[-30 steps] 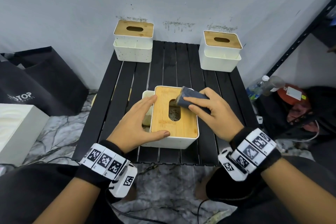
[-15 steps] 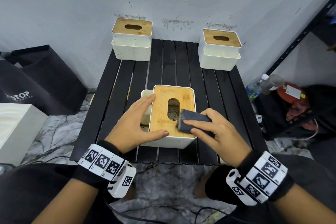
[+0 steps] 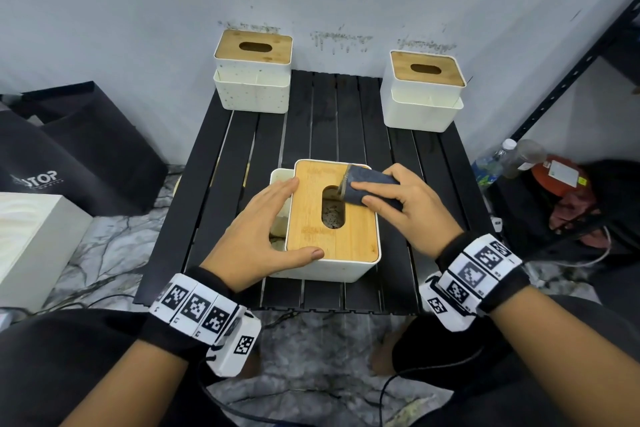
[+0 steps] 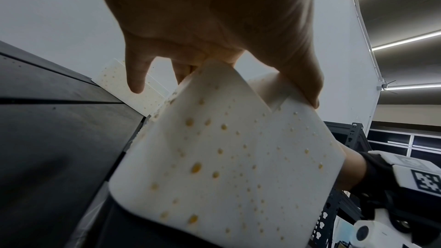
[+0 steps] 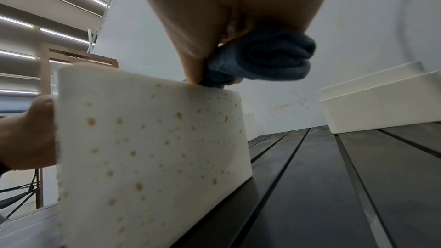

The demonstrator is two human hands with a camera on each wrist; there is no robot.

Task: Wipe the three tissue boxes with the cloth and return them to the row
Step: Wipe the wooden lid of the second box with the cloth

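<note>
A white tissue box with a bamboo lid [image 3: 332, 232] stands at the front middle of the black slatted table [image 3: 322, 121]. My left hand [image 3: 298, 218] braces it, straight fingers along the lid's left edge and thumb on its near edge. My right hand [image 3: 398, 201] grips a folded dark blue cloth [image 3: 369, 180] and presses it on the lid's far right corner, beside the slot. The right wrist view shows the cloth [image 5: 262, 59] bunched under the palm above the box's yellow-speckled white side [image 5: 148, 148]. Two more boxes stand at the back left [image 3: 252, 73] and back right [image 3: 424, 90].
A wall rises right behind the back boxes. A black bag [image 3: 69, 156] and a white block [image 3: 31, 246] lie on the floor to the left. To the right are a black metal shelf frame [image 3: 571, 69], bottles [image 3: 512, 159] and cables.
The right hand drew the cloth down the lid's right side toward me, then pushed it back to the far right corner. The left hand and the box stayed put.
</note>
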